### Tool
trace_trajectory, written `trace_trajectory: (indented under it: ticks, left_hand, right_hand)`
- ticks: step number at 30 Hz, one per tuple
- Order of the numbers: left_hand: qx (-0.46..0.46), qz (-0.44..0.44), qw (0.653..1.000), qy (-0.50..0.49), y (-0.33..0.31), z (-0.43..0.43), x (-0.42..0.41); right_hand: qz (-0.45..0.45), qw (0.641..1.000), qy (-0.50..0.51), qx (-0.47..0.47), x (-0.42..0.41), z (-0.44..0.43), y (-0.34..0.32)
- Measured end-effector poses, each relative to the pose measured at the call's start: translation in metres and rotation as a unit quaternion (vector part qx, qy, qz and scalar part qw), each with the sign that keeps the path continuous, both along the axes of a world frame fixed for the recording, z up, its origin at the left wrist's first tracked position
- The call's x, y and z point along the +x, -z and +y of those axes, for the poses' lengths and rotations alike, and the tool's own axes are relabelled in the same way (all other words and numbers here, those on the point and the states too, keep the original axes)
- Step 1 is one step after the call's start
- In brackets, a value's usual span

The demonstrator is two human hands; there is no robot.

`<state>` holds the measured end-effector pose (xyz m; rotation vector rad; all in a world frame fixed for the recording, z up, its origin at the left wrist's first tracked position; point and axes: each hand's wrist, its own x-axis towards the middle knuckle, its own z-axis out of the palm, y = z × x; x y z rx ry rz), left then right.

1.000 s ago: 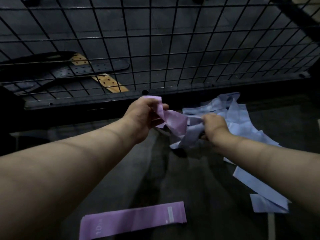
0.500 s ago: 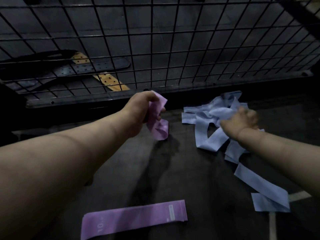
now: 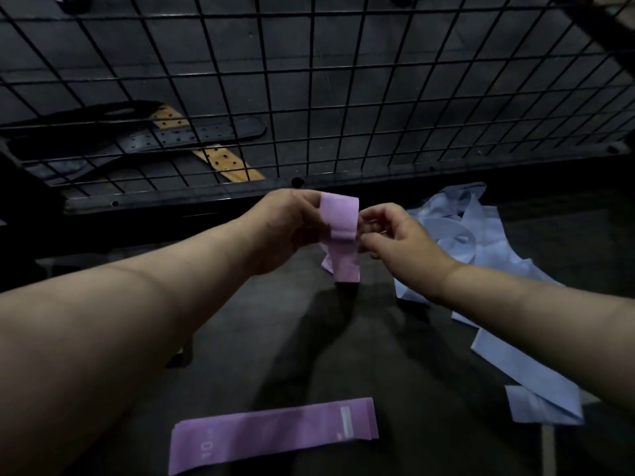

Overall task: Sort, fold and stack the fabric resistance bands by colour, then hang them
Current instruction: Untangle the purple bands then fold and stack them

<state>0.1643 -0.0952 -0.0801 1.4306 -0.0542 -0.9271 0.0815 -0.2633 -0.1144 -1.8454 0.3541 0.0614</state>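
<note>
Left hand [image 3: 285,228] first, from where I sit watching the feed: it is raised above the dark surface [image 3: 395,355], thumb and fingers curled round a purple band [image 3: 339,218]. The band is doubled over the fingers at the top and its tail hangs straight down, the lower end close to the surface (whether it touches I cannot tell in this light). My right hand [image 3: 395,235] is just beside it, fingers curled, the fingertips [image 3: 367,216] meeting the band's right edge. I cannot tell whether they actually pinch the fabric or only touch it.

Nearer to me a folded purple band [image 3: 275,431] lies flat, with a pale "10" printed near its left end and a white label near its right. To the right, a loose heap of blue bands [image 3: 481,255] sprawls across the surface, partly behind my right forearm, with one strip trailing towards the near right corner. A wire grid [image 3: 309,97] stands at the back, and behind it lie black perforated straps [image 3: 192,139] crossed over a tan strap [image 3: 223,159].
</note>
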Motion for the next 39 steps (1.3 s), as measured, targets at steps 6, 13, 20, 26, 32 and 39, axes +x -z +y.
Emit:
trace_trajectory:
  ticks: [6,13,20,26,32,39]
  left_hand:
    - [-0.026,0.041,0.999,-0.013,-0.007,0.002,-0.002]
    - [-0.077,0.062,0.993,-0.062,-0.005,-0.003,-0.005]
    - [-0.006,0.086,0.994,-0.062,0.008,-0.003,-0.006]
    - [0.067,-0.047,0.994,-0.075,0.024,0.002,0.001]
    - [-0.001,-0.093,0.987,0.134,0.009,0.007,-0.004]
    - [0.096,-0.028,0.988,0.119,0.036,0.023,-0.020]
  right_hand:
    - [-0.214,0.935,-0.064,-0.276,-0.008,0.001,-0.006]
    - [0.009,0.996,0.025,-0.084,0.003,0.017,-0.007]
    - [-0.064,0.990,-0.011,-0.123,0.017,0.004,-0.026]
    - [0.117,0.969,-0.037,0.216,0.030,-0.004,-0.072]
    - [0.092,0.899,-0.129,0.409,0.040,-0.019,-0.102]
    - [-0.010,0.856,-0.054,0.515,0.067,-0.052,-0.111]
